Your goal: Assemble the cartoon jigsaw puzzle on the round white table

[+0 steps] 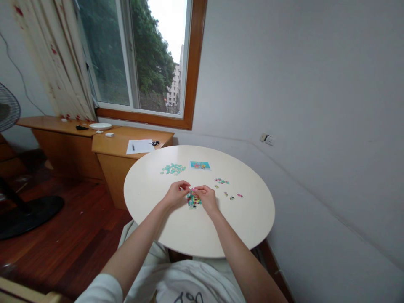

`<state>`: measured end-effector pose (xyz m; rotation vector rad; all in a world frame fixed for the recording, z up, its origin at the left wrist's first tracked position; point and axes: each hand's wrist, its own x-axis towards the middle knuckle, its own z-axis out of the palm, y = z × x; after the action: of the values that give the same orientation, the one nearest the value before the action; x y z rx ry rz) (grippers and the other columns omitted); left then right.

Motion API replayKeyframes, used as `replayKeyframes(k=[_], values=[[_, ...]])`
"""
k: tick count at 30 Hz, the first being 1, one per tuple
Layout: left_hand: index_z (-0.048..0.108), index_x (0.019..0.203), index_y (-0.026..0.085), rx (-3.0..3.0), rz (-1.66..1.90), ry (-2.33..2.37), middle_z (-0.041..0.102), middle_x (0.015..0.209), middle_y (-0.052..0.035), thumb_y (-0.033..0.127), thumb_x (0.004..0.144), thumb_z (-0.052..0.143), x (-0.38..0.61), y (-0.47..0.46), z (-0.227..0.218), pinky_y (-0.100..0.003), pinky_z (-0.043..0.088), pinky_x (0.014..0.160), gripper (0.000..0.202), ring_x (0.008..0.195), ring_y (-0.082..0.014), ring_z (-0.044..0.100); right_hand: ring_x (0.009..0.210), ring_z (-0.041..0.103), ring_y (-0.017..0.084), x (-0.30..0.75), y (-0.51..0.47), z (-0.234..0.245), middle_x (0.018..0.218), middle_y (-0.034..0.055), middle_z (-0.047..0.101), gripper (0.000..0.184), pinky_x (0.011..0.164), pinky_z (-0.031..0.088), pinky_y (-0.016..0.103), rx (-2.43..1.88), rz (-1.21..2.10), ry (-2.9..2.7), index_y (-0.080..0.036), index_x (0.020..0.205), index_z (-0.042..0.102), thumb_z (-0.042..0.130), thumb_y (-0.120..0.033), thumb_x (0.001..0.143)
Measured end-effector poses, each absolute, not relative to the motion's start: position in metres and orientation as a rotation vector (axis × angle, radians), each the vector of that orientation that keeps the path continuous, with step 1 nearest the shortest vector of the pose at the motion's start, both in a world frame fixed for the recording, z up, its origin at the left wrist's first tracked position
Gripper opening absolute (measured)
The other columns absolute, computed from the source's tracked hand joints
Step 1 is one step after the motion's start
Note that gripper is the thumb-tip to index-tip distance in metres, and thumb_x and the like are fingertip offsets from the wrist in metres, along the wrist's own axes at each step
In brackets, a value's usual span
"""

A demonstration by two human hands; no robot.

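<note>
A partly joined jigsaw puzzle (193, 203) in bright colours lies flat on the round white table, close in front of me. Over its upper edge, my right hand (206, 198) pinches a small pink puzzle piece (193, 190) between thumb and fingers. My left hand (176, 193) is at the puzzle's upper left, thumb and forefinger drawn together beside that piece. Whatever those left fingers hold, if anything, is too small to make out. Both hands cover part of the puzzle's top.
Loose turquoise pieces (173, 169) are heaped at the table's (246, 227) back left, beside a picture card (200, 165). Several scattered pieces (221, 181) lie to the right. A wooden desk (126, 134) holds paper and a white plate (100, 126); a fan (22, 210) stands far left.
</note>
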<state>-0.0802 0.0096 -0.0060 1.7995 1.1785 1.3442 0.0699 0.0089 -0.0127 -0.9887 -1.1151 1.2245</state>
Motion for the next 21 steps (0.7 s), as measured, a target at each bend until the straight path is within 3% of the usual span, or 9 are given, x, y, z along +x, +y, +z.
replayKeyframes(k=[21], values=[[0.061,0.067,0.013,1.692,1.337,1.097,0.063,0.063,-0.0029,0.023,0.065,0.061,-0.0791,0.0092,-0.0042,-0.025,0.044,0.060,0.010,0.060,-0.0126,0.056,0.056,0.062,0.015,0.0721,0.0108,-0.0140,0.057,0.0032,0.066,0.028,0.058,0.049,0.027,-0.982,1.259,-1.124,-0.015,0.061,0.066,0.077,-0.034,0.045]])
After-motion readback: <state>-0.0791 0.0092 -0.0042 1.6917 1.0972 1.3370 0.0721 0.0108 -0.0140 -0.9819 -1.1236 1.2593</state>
